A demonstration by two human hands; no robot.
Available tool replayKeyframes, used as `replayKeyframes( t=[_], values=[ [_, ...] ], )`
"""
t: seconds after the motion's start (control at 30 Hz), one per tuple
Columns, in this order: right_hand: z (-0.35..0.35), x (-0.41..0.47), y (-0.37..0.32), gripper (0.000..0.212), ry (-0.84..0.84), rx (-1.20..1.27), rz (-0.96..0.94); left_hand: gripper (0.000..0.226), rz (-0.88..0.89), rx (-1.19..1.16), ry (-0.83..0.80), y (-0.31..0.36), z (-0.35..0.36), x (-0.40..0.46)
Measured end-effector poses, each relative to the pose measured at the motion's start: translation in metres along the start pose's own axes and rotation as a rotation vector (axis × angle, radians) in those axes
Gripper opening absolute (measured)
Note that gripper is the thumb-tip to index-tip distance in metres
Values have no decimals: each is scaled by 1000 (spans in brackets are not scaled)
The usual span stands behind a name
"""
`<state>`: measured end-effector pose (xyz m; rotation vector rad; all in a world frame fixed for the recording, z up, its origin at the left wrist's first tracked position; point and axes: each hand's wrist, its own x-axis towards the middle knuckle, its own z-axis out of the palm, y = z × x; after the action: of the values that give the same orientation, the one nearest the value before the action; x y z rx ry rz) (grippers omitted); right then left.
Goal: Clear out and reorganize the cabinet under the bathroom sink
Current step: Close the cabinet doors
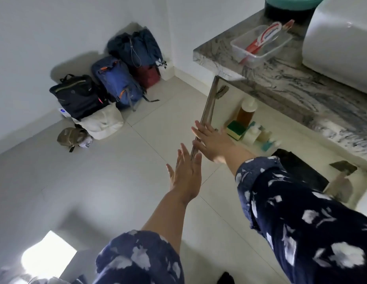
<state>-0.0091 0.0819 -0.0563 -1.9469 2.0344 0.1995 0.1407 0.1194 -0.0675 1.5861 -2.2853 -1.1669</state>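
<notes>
The cabinet door (209, 103) under the marble counter (281, 78) stands swung out, seen edge-on. My left hand (185, 173) is flat with fingers spread, its fingertips at the door's lower outer edge. My right hand (211, 140) lies flat against the door's inner side, fingers apart. Neither hand holds anything. Inside the cabinet sit an amber bottle with a white cap (246, 111), a green and yellow sponge (236, 130), and several small bottles (260, 136). A dark opening (301, 171) shows lower right.
A clear plastic tub (260, 44) with toothpaste stands on the counter beside a white basin (342, 42). Several backpacks (117, 83) and a white bag (102, 121) are piled in the far corner. Pale floor tiles (96, 181) stretch to the left.
</notes>
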Motion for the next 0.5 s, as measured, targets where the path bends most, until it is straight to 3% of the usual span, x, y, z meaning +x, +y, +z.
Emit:
replayKeyframes(
  t=[0.07,0.17,0.3,0.5],
  values=[
    [5,-17,12,65,22,-11,34,78,-31,-72,4,7,5,0],
    [13,-46,30,67,48,-18,104,78,23,57,-10,18,2,12],
    [32,-89,57,63,75,-18,190,80,240,337,-89,54,-1,46],
    [33,-123,83,62,115,-39,261,58,584,632,-237,96,25,94]
  ],
)
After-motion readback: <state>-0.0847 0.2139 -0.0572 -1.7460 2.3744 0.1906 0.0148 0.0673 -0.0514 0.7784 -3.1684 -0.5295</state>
